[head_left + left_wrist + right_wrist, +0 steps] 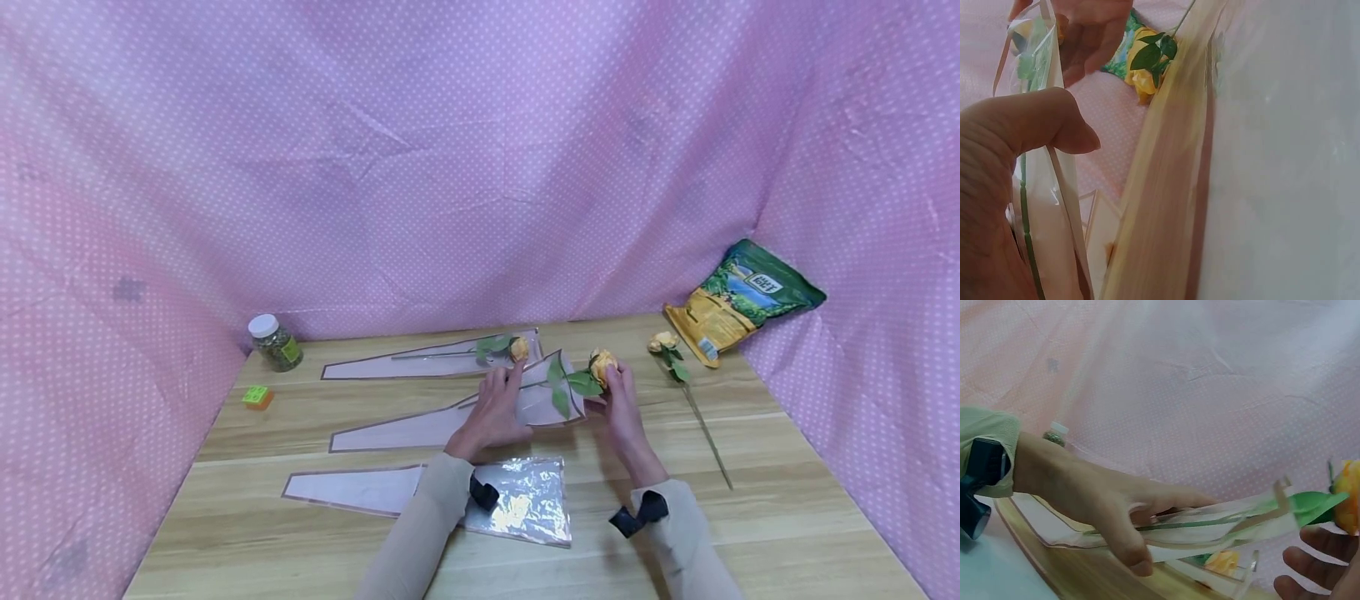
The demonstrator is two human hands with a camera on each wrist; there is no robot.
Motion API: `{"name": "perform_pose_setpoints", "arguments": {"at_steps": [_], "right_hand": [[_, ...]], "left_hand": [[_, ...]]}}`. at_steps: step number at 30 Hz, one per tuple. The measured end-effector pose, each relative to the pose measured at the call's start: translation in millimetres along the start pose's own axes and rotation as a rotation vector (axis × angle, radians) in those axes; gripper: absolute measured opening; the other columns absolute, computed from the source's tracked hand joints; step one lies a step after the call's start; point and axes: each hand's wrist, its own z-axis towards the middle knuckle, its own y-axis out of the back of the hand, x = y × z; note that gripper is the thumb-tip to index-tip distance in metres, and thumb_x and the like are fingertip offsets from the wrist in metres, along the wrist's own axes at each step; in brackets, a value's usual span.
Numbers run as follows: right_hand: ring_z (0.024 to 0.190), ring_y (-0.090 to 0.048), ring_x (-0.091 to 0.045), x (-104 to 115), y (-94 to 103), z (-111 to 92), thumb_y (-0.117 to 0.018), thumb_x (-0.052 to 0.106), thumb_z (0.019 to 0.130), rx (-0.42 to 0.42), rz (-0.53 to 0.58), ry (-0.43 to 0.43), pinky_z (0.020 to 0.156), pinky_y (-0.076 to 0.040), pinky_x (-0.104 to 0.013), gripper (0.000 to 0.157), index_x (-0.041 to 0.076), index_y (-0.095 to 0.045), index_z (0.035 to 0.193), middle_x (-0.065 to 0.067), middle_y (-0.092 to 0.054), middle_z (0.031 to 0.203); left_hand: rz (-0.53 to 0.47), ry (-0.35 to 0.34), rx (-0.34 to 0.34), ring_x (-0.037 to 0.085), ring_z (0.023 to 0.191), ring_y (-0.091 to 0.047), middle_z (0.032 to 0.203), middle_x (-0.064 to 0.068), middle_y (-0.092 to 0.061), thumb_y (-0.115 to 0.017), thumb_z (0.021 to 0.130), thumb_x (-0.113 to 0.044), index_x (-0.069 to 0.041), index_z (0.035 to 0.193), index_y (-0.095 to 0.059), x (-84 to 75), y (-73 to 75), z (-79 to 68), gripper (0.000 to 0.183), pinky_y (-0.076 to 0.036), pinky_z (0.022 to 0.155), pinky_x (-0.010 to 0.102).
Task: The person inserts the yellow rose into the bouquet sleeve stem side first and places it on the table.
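A yellow rose (602, 365) lies partly inside a clear flower sleeve (420, 429) with a brown border, its bloom out past the wide mouth. My left hand (495, 408) grips this sleeve around its middle, thumb on one side and fingers on the other; the rose's green stem (1026, 219) runs inside it. At the bloom is my right hand (624, 412), holding it with thumb and fingers near the sleeve's mouth. In the right wrist view its fingers (1319, 562) curve below the leaves (1316, 506). The thumb is outside that view.
Behind lies another sleeve (360, 368) with a rose (519, 349). Flat sleeves (517, 500) lie in front. To the right are a loose rose (663, 341) and a green-yellow bag (750, 292). A white-lidded jar (276, 343) and a small sticky-note block (258, 397) stand left.
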Motion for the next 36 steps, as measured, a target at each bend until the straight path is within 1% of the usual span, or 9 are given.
{"name": "perform_pose_setpoints", "arguments": {"at_steps": [4,8,12,15,20,23,26,29,36], "right_hand": [[0.096,-0.058,0.006,9.2,7.6,1.4,-0.038,0.033,0.108,0.013,-0.161,0.005,0.084,-0.054,-0.025,0.048,0.003,-0.037,0.146,0.020,-0.054,0.107],[0.094,-0.057,0.008,13.7,15.9,2.7,-0.044,0.024,0.107,0.013,-0.209,0.041,0.081,-0.053,-0.019,0.050,-0.005,-0.040,0.147,0.028,-0.058,0.103],[0.091,-0.059,0.008,14.1,20.9,2.2,-0.050,0.018,0.104,0.004,-0.206,0.084,0.077,-0.052,-0.016,0.050,-0.010,-0.041,0.145,0.029,-0.060,0.102],[0.092,-0.060,0.006,12.4,22.6,1.9,-0.054,0.015,0.102,0.006,-0.193,0.107,0.078,-0.053,-0.017,0.049,-0.011,-0.043,0.142,0.025,-0.061,0.104],[0.095,-0.060,0.005,10.0,23.6,1.5,-0.057,0.008,0.100,0.017,-0.165,0.135,0.080,-0.052,-0.016,0.040,-0.010,-0.046,0.134,0.020,-0.061,0.106],[0.095,-0.060,0.006,9.2,23.4,0.9,-0.057,0.002,0.098,0.021,-0.151,0.147,0.081,-0.053,-0.014,0.036,-0.012,-0.047,0.130,0.019,-0.063,0.105],[0.095,-0.061,0.007,8.5,23.2,0.0,-0.058,-0.002,0.096,0.031,-0.150,0.163,0.082,-0.053,-0.013,0.035,-0.016,-0.048,0.127,0.019,-0.064,0.104],[0.096,-0.062,0.006,7.0,23.9,-0.5,-0.061,-0.001,0.095,0.036,-0.162,0.189,0.082,-0.053,-0.012,0.037,-0.017,-0.049,0.126,0.021,-0.066,0.104],[0.096,-0.064,0.005,4.7,26.4,-0.5,-0.063,-0.007,0.091,0.067,-0.159,0.268,0.083,-0.052,-0.012,0.036,-0.023,-0.050,0.120,0.022,-0.067,0.106]], "left_hand": [[0.005,-0.004,0.000,0.019,0.103,-0.032,0.114,0.004,-0.034,-0.084,0.064,-0.028,-0.013,0.159,-0.018,0.2,0.6,-0.8,0.116,-0.030,0.087,0.031],[0.001,-0.003,0.002,0.018,0.103,-0.032,0.113,0.003,-0.034,-0.085,0.065,-0.029,-0.015,0.159,-0.017,0.2,1.7,-1.8,0.117,-0.029,0.087,0.031],[0.011,-0.007,0.009,0.018,0.103,-0.032,0.113,0.003,-0.034,-0.085,0.066,-0.031,-0.019,0.160,-0.015,0.1,2.6,-2.2,0.118,-0.029,0.087,0.030],[0.027,-0.012,0.013,0.018,0.105,-0.032,0.114,0.002,-0.034,-0.085,0.067,-0.033,-0.021,0.160,-0.014,-0.3,3.1,-2.2,0.117,-0.029,0.088,0.030],[0.031,-0.018,0.013,0.018,0.106,-0.032,0.114,0.002,-0.034,-0.085,0.068,-0.034,-0.020,0.160,-0.015,-1.1,4.5,-2.0,0.116,-0.029,0.088,0.030],[0.035,-0.021,0.008,0.017,0.105,-0.033,0.114,0.001,-0.035,-0.085,0.067,-0.034,-0.019,0.160,-0.016,-1.1,4.9,-1.8,0.117,-0.029,0.087,0.029],[0.038,-0.028,0.005,0.017,0.104,-0.033,0.113,0.002,-0.035,-0.086,0.067,-0.035,-0.018,0.160,-0.017,-1.4,5.1,-1.5,0.117,-0.029,0.086,0.029],[0.041,-0.032,0.005,0.017,0.103,-0.032,0.111,0.001,-0.034,-0.085,0.067,-0.035,-0.017,0.160,-0.017,-1.3,5.1,-1.8,0.116,-0.028,0.085,0.028],[0.032,-0.033,0.004,0.017,0.102,-0.032,0.111,0.002,-0.033,-0.085,0.066,-0.033,-0.014,0.159,-0.021,-2.4,5.0,-2.2,0.115,-0.029,0.084,0.028]]}}
